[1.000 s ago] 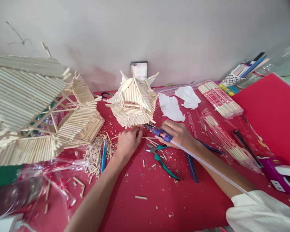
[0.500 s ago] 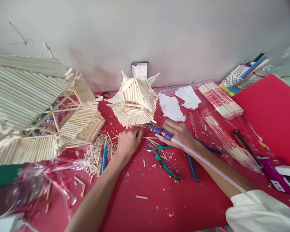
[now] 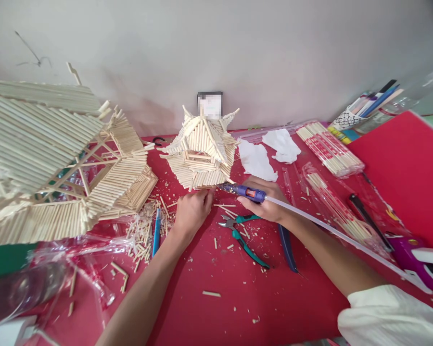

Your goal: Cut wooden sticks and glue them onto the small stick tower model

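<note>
1. Right hand (image 3: 265, 199) has its grip wrapped round a blue plastic glue gun (image 3: 250, 193), translucent rod (image 3: 315, 217) out back.
2. Left hand (image 3: 194, 209)'s at the ribbed, spiky-roofed wooden-stick pagoda (image 3: 203, 144) on the red table (image 3: 209, 322); can't tell its grip.

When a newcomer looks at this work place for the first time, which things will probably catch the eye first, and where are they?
Probably the large stick house filling the left side, then the smaller stick house in the middle. At its front edge are the left hand and a blue glue gun in the right hand. On the far right, a big red sheet also stands out.
</note>
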Demonstrator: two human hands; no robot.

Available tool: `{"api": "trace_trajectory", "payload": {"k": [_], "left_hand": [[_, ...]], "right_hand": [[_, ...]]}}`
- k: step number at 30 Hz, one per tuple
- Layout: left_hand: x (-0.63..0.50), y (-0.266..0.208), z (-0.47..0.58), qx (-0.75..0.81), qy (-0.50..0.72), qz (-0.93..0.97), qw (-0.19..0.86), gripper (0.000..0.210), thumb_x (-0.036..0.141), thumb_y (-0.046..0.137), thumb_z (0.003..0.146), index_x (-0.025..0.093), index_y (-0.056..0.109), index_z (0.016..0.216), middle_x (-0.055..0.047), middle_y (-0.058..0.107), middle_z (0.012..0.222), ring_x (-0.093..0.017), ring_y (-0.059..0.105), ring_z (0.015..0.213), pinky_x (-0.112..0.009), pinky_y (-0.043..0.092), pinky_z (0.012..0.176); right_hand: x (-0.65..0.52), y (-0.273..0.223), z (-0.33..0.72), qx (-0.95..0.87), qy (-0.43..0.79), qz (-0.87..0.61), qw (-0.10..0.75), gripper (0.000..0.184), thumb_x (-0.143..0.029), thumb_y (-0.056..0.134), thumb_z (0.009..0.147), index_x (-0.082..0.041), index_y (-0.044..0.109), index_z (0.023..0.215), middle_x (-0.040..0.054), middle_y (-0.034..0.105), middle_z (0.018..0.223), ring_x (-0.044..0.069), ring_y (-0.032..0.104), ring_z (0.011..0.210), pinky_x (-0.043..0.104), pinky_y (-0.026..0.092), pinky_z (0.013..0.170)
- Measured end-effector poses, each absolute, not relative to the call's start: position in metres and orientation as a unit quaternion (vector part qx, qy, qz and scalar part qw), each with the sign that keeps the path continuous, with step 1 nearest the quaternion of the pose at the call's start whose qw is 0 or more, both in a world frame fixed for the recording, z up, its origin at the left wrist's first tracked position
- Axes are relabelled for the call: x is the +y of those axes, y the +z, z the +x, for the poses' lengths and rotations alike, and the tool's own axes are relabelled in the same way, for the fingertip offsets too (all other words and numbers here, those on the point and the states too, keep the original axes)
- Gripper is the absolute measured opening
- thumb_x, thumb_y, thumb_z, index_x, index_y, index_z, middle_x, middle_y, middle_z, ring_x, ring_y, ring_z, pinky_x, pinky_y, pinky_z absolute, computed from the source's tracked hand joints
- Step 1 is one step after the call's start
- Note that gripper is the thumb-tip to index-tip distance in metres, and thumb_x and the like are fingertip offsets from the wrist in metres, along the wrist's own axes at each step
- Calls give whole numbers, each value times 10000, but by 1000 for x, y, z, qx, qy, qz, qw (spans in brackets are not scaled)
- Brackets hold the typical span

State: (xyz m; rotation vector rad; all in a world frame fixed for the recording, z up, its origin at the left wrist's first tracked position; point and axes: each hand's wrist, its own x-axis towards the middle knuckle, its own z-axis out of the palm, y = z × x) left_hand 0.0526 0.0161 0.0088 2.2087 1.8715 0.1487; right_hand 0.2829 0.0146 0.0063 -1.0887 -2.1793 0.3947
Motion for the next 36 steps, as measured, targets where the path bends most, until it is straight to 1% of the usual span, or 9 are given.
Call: {"api": "trace_trajectory", "payload": {"k": [5,10,20,28,36], "left_hand": [[16,8,52,637,49,760,122,467,415,367,1058,205,779,995,-124,789,874,-241,735,768,-290,398,641],[17,6,52,637,53,759,126,467,423,377,1057,200,780,979,-120,790,863,-232,735,758,-285,406,649],[18,7,52,636,46,761,122,459,424,375,1063,196,774,1043,-126,789,878,-244,741,780,-295,420,657],[17,6,51,634,38,764,112,463,436,352,1070,210,753,1125,-118,785,876,-252,746,795,-295,432,660],[17,8,52,638,34,760,119,470,440,339,1072,221,740,1185,-120,779,856,-259,741,784,-305,453,675]], "right_hand": [[14,6,283,-827,137,-443,318,295,-437,565,987,-224,568,783,36,612,755,184,594,718,298,443,631],[15,7,285,-816,148,-463,313,346,-466,560,983,-230,508,735,22,586,719,180,581,692,295,424,617],[18,16,286,-786,220,-484,315,316,-453,563,962,-231,500,746,2,590,699,162,546,635,291,392,608],[18,12,288,-779,216,-513,289,348,-513,534,957,-234,499,752,9,592,674,182,562,636,302,401,622],[18,11,288,-774,208,-526,285,364,-545,531,951,-236,507,761,15,601,672,194,581,650,307,410,627]]}}
